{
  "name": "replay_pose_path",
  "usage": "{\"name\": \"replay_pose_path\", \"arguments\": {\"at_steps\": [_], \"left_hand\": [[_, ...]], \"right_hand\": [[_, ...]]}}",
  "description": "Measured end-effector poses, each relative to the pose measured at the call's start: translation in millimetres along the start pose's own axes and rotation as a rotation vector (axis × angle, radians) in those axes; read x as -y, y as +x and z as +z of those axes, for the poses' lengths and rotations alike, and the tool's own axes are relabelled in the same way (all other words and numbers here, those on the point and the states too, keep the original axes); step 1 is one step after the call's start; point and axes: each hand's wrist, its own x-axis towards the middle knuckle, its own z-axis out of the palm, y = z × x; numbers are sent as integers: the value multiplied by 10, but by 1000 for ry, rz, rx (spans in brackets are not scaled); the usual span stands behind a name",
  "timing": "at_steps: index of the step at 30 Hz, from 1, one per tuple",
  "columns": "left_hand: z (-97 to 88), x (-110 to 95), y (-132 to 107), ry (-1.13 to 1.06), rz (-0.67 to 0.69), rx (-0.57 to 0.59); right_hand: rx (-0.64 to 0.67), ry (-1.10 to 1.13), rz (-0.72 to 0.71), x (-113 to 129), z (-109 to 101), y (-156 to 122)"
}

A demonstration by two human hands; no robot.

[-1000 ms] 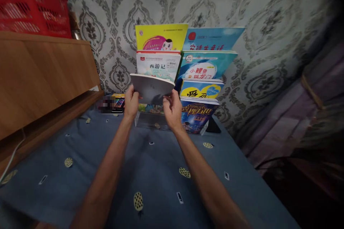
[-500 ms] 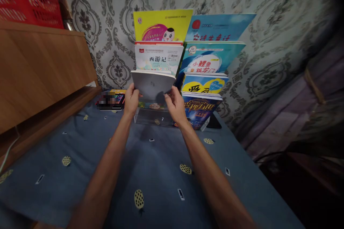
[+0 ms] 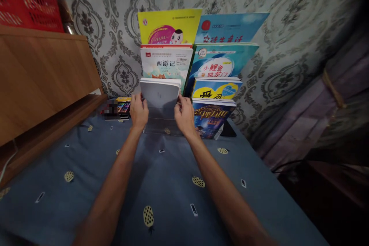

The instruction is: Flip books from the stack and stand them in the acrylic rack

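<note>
Book [image 3: 159, 96] with plain grey face: upright, in the front left pocket of the clear stand [image 3: 160, 127], grey side toward the camera. Top edge runs left-right, dipping slightly to the right. Long axis: can't call it, lower edge is murky behind the clear panel.

Left hand [image 3: 139, 111] on its left edge, right hand [image 3: 185, 115] on its right edge. Both sets of fingers pinch the sides, thumbs toward the camera; grip force not readable.

Right behind: white book [image 3: 165, 59], then yellow book [image 3: 170, 27], stepped upward. Tightest side is right: dark blue book [image 3: 213, 117] sits just beside the right hand and is partly covered by it; touching or not, can't tell. Above and behind that one: blue-and-yellow book [image 3: 217, 88], teal book [image 3: 227, 59], blue book [image 3: 230, 27].

Dark flat item [image 3: 230, 130] lies behind the stand, right. Small pile [image 3: 124, 108] near the left hand, partly pixelated. All on blue printed cloth [image 3: 167, 184]; patterned wall [image 3: 123, 50] behind.
</note>
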Motion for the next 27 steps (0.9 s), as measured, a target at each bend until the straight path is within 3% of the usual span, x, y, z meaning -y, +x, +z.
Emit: {"name": "replay_pose_path", "arguments": {"at_steps": [5, 11, 20, 27], "left_hand": [[18, -27, -27, 72, -59, 72], [-9, -58, -25, 121, -47, 111], [-51, -140, -12, 397, -47, 170], [-71, -142, -2, 440, -18, 178]], "right_hand": [[-21, -7, 0, -21, 28, -12], [56, -40, 35, -29, 50, -29], [22, -160, 53, 87, 69, -44], [34, -123, 41, 107, 29, -26]]}}
